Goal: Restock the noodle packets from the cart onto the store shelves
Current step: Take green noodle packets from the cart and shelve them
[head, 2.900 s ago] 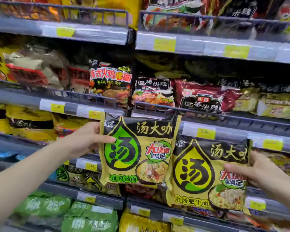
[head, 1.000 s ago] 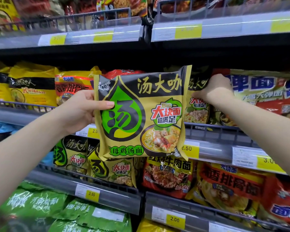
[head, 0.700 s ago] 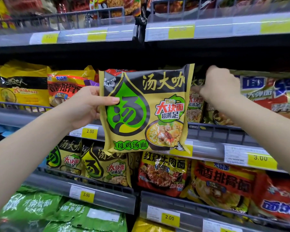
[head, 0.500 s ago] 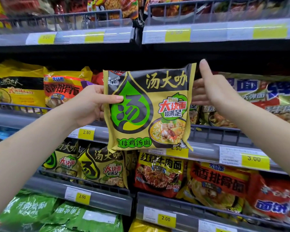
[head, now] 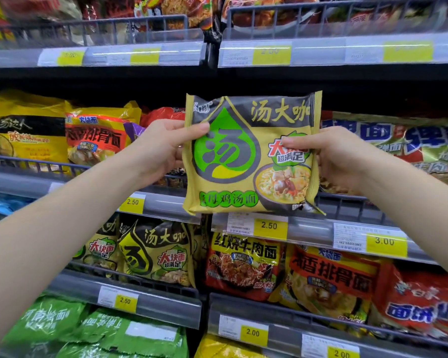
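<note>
I hold one noodle packet (head: pixel 246 174), olive yellow with a black top and a green drop logo, upright in front of the middle shelf (head: pixel 171 202). My left hand (head: pixel 161 151) pinches its left edge, thumb on the front. My right hand (head: pixel 331 156) grips its right edge, thumb over the red label. Matching packets (head: pixel 155 251) stand on the shelf below, left of centre. The cart is out of view.
Wire-fronted shelves with yellow price tags fill the view. Yellow and orange packets (head: pixel 62 135) sit left on the middle shelf, blue-lettered ones (head: pixel 398 140) right. Red and yellow packets (head: pixel 290 270) are below right, green packs (head: pixel 88 332) at bottom left.
My right hand came off the shelf, where it left the second packet, and now grips the right edge of the packet in my left hand. The packet shifted slightly right.
</note>
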